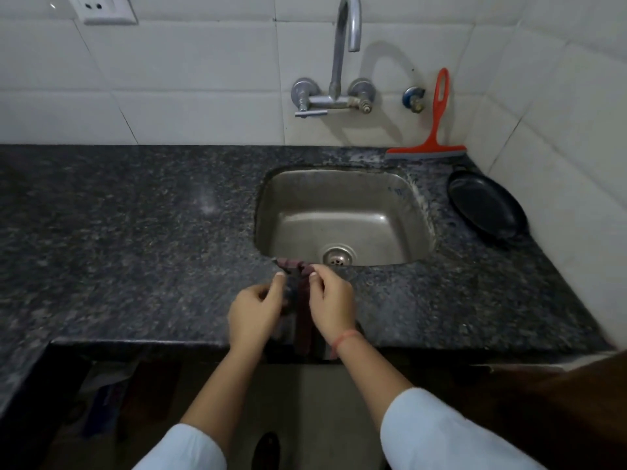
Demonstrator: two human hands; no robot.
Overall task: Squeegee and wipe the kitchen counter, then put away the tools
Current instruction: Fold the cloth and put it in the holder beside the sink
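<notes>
A dark maroon cloth point(303, 320) hangs over the front edge of the speckled dark granite counter point(135, 232), just in front of the steel sink point(342, 215). My left hand point(255, 312) and my right hand point(330, 305) pinch the cloth's top edge from either side, fingertips close together. An orange squeegee point(434, 130) with a grey blade stands upright against the tiled wall behind the sink, to the right of the tap, well away from both hands.
A black oval pan point(487, 206) lies on the counter in the right corner. A chrome tap point(342, 62) projects from the wall above the sink. A wall socket point(101, 8) is at the upper left. Below the counter edge is a dark open space.
</notes>
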